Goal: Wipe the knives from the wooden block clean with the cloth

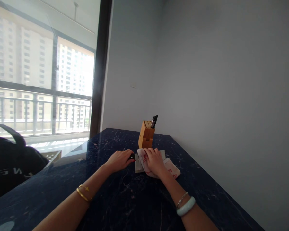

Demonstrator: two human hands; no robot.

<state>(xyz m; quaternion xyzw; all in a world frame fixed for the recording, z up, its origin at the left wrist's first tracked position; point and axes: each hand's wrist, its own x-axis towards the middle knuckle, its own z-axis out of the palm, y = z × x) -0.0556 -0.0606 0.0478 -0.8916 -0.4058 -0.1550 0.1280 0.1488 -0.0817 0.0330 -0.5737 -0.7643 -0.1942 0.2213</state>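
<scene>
1. You have a dark blue veined stone countertop (pixel 135 200) beneath everything.
2. A wooden knife block (pixel 146 135) stands upright near its far edge.
3. A pale cutting board (pixel 138 167) lies flat just in front of that block.
4. A white cloth with red marks (pixel 172 169) lies across your board and onto the countertop.

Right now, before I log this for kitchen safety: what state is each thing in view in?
left hand: closed around the black handle
black handle: held, its far end hidden at the cloth
right hand: pressing down on the cloth
red-marked white cloth: folded, lying across the pale board
pale board: flat on the counter, partly covered
wooden knife block: upright, black handles in its top
</scene>
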